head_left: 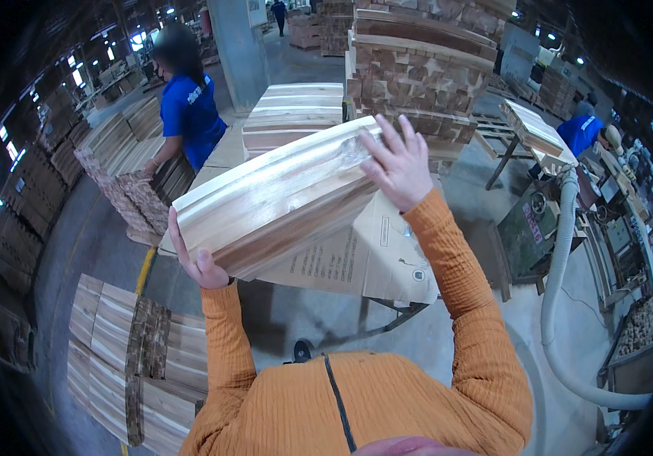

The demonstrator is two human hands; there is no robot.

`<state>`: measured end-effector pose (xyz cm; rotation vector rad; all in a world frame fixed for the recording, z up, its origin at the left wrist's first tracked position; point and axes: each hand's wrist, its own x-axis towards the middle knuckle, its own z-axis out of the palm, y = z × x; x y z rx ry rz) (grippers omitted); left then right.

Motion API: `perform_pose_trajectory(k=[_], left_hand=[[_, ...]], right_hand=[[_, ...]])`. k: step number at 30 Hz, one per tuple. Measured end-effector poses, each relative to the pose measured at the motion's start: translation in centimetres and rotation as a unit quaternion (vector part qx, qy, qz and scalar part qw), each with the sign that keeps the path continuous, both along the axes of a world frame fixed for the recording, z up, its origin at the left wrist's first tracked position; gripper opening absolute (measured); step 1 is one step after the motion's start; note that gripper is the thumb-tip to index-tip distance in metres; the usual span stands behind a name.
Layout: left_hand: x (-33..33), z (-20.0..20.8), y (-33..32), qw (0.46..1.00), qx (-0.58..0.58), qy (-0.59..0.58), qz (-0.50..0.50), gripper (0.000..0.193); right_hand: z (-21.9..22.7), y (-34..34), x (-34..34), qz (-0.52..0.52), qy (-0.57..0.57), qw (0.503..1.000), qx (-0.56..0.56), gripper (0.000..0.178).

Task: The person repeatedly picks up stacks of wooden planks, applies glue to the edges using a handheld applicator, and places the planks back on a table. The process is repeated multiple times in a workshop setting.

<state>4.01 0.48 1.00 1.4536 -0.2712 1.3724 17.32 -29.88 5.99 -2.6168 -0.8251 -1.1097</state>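
Note:
I hold a thick bundle of pale wooden boards [273,194] up in front of me, tilted with its right end higher. My left hand [197,262] grips the lower left end from beneath. On the upper right end rests my right hand [401,163], fingers spread over the top face. Under the bundle lies a cart covered with brown cardboard [364,254]. Both of my arms wear orange sleeves.
Stacked boards [294,110] sit on the cart beyond; tall pallets of wood blocks [417,72] rise behind. A person in blue [189,114] works at a stack on the left. Boards [125,357] lie on the floor at lower left. A machine [531,228] and hose [558,296] stand right.

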Motion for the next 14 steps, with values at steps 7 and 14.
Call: perform_pose_trajectory(k=[7,14], left_hand=[[-0.1,0.3,-0.2,1.000,-0.004,0.004,-0.006,0.076],[-0.2,0.0,0.2,1.000,0.001,0.010,-0.022,0.082]], right_hand=[[0.5,1.1,0.4,-0.006,-0.007,1.000,0.004,0.054],[0.1,1.1,0.1,-0.010,0.012,0.999,-0.035,0.063]])
